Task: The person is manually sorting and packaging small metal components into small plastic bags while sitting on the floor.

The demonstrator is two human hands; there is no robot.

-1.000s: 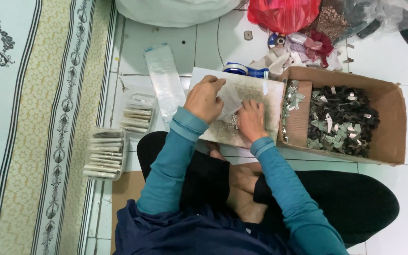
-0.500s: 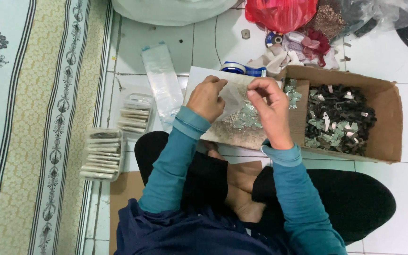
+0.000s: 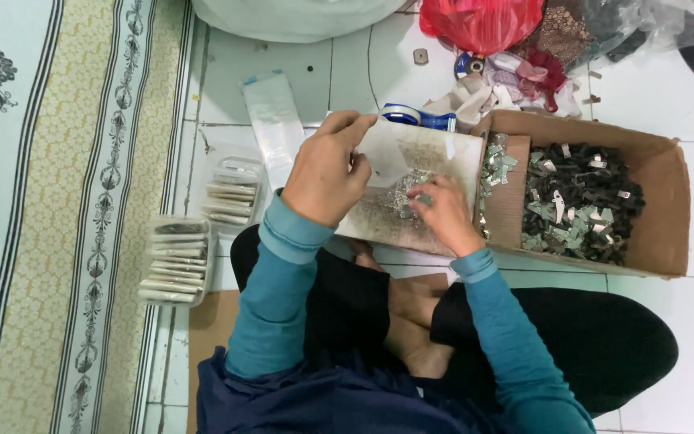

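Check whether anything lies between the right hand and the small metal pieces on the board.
Nothing visible does. The right hand already rests on the board, its fingers in the pile of small metal pieces. The left hand holds a clear bag beside it, not across it.

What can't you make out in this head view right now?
- Small metal pieces on the board: too small to identify.
- What the left hand pinches: hidden by its fingers.
- Contents of the cardboard box: dark jumble, too small.
- Red bag: cut off by the top edge.
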